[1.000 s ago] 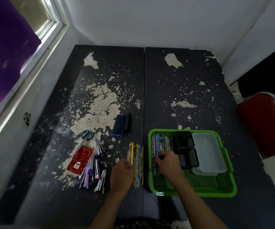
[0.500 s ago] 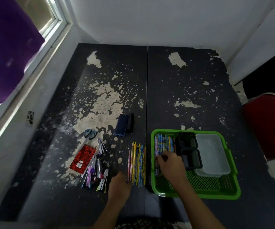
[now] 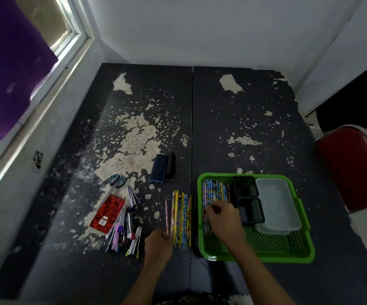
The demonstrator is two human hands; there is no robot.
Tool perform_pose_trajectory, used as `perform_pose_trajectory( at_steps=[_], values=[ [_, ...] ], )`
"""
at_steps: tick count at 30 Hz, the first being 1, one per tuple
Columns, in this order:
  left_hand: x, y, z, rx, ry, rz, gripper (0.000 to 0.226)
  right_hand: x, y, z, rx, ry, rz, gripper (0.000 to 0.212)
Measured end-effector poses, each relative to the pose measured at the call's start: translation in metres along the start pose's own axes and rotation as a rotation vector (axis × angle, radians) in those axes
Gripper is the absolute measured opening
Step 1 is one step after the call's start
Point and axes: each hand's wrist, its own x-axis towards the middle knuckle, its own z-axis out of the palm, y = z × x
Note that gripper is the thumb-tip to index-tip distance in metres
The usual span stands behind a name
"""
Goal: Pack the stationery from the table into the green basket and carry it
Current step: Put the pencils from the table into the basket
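The green basket (image 3: 255, 259) sits on the dark table at the near right. It holds a row of patterned pencils (image 3: 213, 191) on its left side, two black mesh holders (image 3: 244, 187) and a clear plastic box (image 3: 277, 203). My right hand (image 3: 224, 219) is inside the basket, fingers curled down on those pencils. Several more pencils (image 3: 181, 216) lie in a row on the table just left of the basket. At their near ends my left hand (image 3: 158, 245) is curled, pinching the tip of the pink pencil (image 3: 166, 213).
Further left lie a heap of pens (image 3: 123, 234), a red notebook (image 3: 107, 213), scissors (image 3: 117, 181) and a blue block beside a black one (image 3: 159, 168). A red chair (image 3: 354, 168) stands right of the table. A window ledge runs along the left.
My left hand has drawn back from on top of the table pencils to their near ends. My right hand stays on the pencils in the basket. The camera shifted slightly.
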Motion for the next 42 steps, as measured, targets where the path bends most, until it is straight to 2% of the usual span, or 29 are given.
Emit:
perform_pose_trajectory(
  at_steps=[8,11,19,23,26,30,34,38,40,42],
  values=[
    [0.002,-0.001,0.004,0.059,-0.001,0.049,0.011,0.000,0.001,0.001,0.044,-0.037,-0.012,0.019],
    [0.005,-0.005,0.003,0.021,-0.001,-0.010,0.010,0.003,0.002,0.003,0.050,-0.043,-0.018,0.019],
    [0.006,0.000,-0.002,-0.094,0.019,-0.009,0.007,0.007,-0.001,0.004,0.092,-0.043,-0.036,0.017],
    [-0.002,0.044,-0.012,-0.218,0.084,0.159,0.008,0.007,-0.012,0.007,0.203,-0.070,-0.062,0.013],
    [-0.013,0.082,-0.011,-0.253,-0.028,0.286,0.006,0.007,-0.018,0.010,0.256,-0.076,-0.100,0.010],
    [-0.015,0.095,-0.002,-0.234,-0.122,0.356,0.007,0.011,-0.009,0.004,0.343,-0.025,-0.019,0.007],
    [-0.002,0.074,-0.001,-0.255,-0.067,0.281,0.006,0.018,0.011,0.002,0.270,0.011,0.066,0.010],
    [0.008,0.060,0.013,-0.243,-0.187,0.255,0.013,0.017,0.014,0.014,0.106,-0.006,0.062,0.010],
    [0.009,0.061,0.018,-0.254,-0.147,0.245,0.012,0.017,0.013,0.018,0.057,0.000,0.050,0.013],
    [0.012,0.057,0.016,-0.243,-0.031,0.221,0.008,0.019,0.012,0.018,0.020,-0.013,0.038,0.014]
  ],
)
